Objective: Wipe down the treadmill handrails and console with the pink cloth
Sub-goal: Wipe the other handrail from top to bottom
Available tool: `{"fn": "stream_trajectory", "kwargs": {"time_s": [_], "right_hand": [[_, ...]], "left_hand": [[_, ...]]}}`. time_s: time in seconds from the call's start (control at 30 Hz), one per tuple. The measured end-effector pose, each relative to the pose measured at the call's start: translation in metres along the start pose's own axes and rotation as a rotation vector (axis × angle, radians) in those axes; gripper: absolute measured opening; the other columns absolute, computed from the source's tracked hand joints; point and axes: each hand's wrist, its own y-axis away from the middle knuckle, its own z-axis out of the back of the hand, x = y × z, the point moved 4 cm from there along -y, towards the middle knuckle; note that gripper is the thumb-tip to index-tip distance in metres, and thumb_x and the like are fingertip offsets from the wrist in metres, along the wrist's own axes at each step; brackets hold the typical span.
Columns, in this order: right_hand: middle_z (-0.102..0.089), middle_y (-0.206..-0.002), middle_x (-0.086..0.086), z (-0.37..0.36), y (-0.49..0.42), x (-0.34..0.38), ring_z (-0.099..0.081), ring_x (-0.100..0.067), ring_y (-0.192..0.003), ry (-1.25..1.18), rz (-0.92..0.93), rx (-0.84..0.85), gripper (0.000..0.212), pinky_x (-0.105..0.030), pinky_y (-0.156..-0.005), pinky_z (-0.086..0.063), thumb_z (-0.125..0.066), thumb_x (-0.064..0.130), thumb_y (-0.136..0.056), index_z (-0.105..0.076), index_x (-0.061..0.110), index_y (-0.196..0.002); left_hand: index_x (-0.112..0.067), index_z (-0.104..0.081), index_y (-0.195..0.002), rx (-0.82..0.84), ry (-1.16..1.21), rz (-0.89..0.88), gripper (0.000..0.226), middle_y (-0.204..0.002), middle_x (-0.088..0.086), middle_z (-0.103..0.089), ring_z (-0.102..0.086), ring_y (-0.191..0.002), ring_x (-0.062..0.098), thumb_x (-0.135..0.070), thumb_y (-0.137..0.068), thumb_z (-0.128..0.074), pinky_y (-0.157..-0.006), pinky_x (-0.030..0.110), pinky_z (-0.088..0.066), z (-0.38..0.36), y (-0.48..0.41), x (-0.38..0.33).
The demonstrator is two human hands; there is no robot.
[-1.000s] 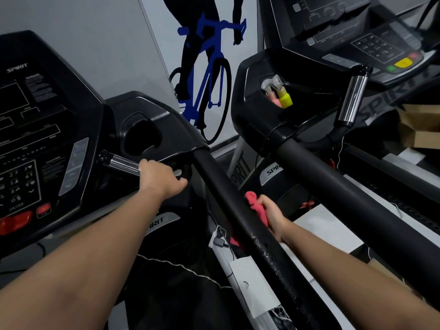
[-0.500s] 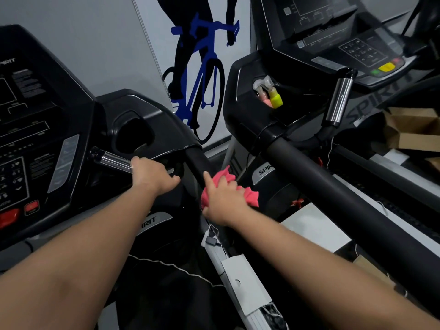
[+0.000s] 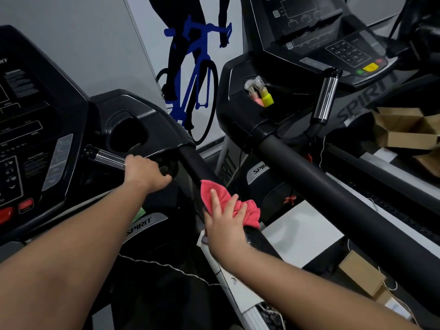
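Cloth: the crumpled pink cloth [image 3: 209, 191] lies on the black padded handrail [image 3: 196, 166] of the left treadmill, over its top and its outer side.
Right hand: the right hand [image 3: 223, 225] lies flat on the pink cloth, fingers spread and nearly straight. It presses the cloth to the rail and does not close round it.
Rail axis: the handrail runs from the console end, up and away from the person, down to the lower right, toward the person. The right forearm and fingers lie almost along this same line.
Next stroke: I judge that the move must follow this axis, sliding forward to the short bare piece before the housing, or back along the longer piece beside the forearm.
Left hand: the left hand [image 3: 142, 171] holds the short chrome grip bar [image 3: 109, 159] with fingers curled round it, apart from the cloth.
Nearer hand: the right one is already on the cloth; the left would have to cross over.
Console: the black console panel with buttons [image 3: 28, 144] lies to the left, beyond the left hand. The cloth does not touch it.
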Motion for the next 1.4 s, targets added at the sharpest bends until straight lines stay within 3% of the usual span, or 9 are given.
{"fn": "stream_trajectory", "kwargs": {"time_s": [0.13, 0.3, 0.5, 0.73, 0.83, 0.93, 1.07, 1.2, 1.4], "right_hand": [[0.020, -0.156, -0.014, 0.027, -0.015, -0.040, -0.011, -0.047, -0.138, -0.390, 0.089, 0.108, 0.074, -0.061, -0.110, -0.015, -0.047, 0.029, -0.094, 0.001, 0.033, -0.151], [-0.015, -0.158, -0.011, 0.014, -0.035, -0.076, -0.022, -0.021, -0.143, -1.295, 0.058, 0.268, 0.072, -0.035, -0.119, -0.013, -0.056, 0.021, -0.092, -0.015, 0.027, -0.151], [0.004, -0.159, -0.007, 0.009, -0.011, -0.065, -0.001, -0.033, -0.144, -0.687, 0.240, 0.089, 0.071, -0.049, -0.116, -0.006, -0.048, 0.035, -0.093, -0.005, 0.044, -0.149], [0.000, -0.160, -0.010, 0.016, -0.030, -0.074, -0.010, -0.034, -0.144, -0.885, 0.140, 0.170, 0.066, -0.038, -0.117, -0.010, -0.046, 0.039, -0.096, -0.008, 0.038, -0.150], [-0.003, -0.159, -0.010, 0.027, -0.034, -0.055, -0.012, -0.039, -0.141, -0.642, 0.111, 0.102, 0.069, -0.050, -0.114, -0.015, -0.045, 0.040, -0.094, -0.005, 0.039, -0.150], [0.008, -0.159, -0.003, 0.029, -0.011, -0.041, 0.003, -0.040, -0.142, -0.400, 0.244, -0.011, 0.065, -0.061, -0.111, -0.001, -0.046, 0.031, -0.094, -0.012, 0.043, -0.148], [0.010, -0.159, 0.005, 0.003, 0.000, -0.066, 0.008, -0.031, -0.145, -0.633, 0.327, 0.036, 0.058, -0.051, -0.116, 0.003, -0.048, 0.034, -0.095, -0.021, 0.052, -0.143], [-0.013, -0.158, -0.006, 0.000, -0.017, -0.088, -0.007, -0.016, -0.145, -1.207, 0.193, 0.125, 0.053, -0.020, -0.110, -0.002, -0.050, 0.023, -0.097, -0.029, 0.033, -0.145], [0.009, -0.159, 0.006, 0.020, -0.002, -0.062, -0.011, -0.031, -0.140, -0.682, 0.216, 0.006, 0.050, -0.046, -0.113, -0.014, -0.042, 0.038, -0.095, -0.027, 0.061, -0.136]], "left_hand": [[-0.022, -0.067, -0.085, 0.009, -0.003, 0.007, 0.058, -0.084, -0.002, -0.064, -0.056, -0.087, 0.019, -0.064, -0.086, -0.028, -0.085, 0.033, -0.035, 0.001, 0.001, 0.000], [-0.021, -0.065, -0.084, -0.003, -0.004, 0.017, 0.056, -0.084, -0.001, -0.064, -0.056, -0.085, 0.019, -0.064, -0.087, -0.028, -0.084, 0.033, -0.035, 0.001, 0.002, -0.001], [-0.022, -0.061, -0.076, -0.009, -0.019, 0.035, 0.056, -0.078, -0.002, -0.062, -0.055, -0.080, 0.019, -0.065, -0.085, -0.027, -0.081, 0.033, -0.034, 0.003, 0.003, -0.003], [-0.024, -0.068, -0.091, 0.012, -0.015, 0.027, 0.058, -0.091, -0.002, -0.067, -0.059, -0.092, 0.019, -0.065, -0.085, -0.028, -0.084, 0.033, -0.034, 0.004, 0.002, -0.002], [-0.024, -0.068, -0.090, 0.016, -0.009, 0.026, 0.058, -0.091, -0.002, -0.067, -0.059, -0.092, 0.019, -0.065, -0.086, -0.028, -0.085, 0.033, -0.034, 0.005, 0.002, -0.003], [-0.023, -0.068, -0.091, 0.007, -0.011, 0.019, 0.058, -0.090, -0.002, -0.066, -0.058, -0.092, 0.020, -0.065, -0.086, -0.028, -0.085, 0.033, -0.035, 0.004, 0.004, -0.003], [-0.022, -0.068, -0.092, -0.004, -0.001, 0.008, 0.056, -0.092, -0.001, -0.067, -0.059, -0.093, 0.020, -0.064, -0.086, -0.030, -0.086, 0.033, -0.035, 0.004, 0.003, -0.001], [-0.022, -0.067, -0.090, -0.010, -0.004, 0.024, 0.056, -0.090, -0.001, -0.066, -0.058, -0.093, 0.020, -0.064, -0.086, -0.030, -0.087, 0.033, -0.035, 0.005, 0.003, -0.002], [-0.022, -0.063, -0.082, -0.019, 0.002, 0.032, 0.054, -0.085, -0.001, -0.065, -0.057, -0.088, 0.020, -0.064, -0.086, -0.029, -0.085, 0.033, -0.035, 0.005, 0.004, -0.003]]}}
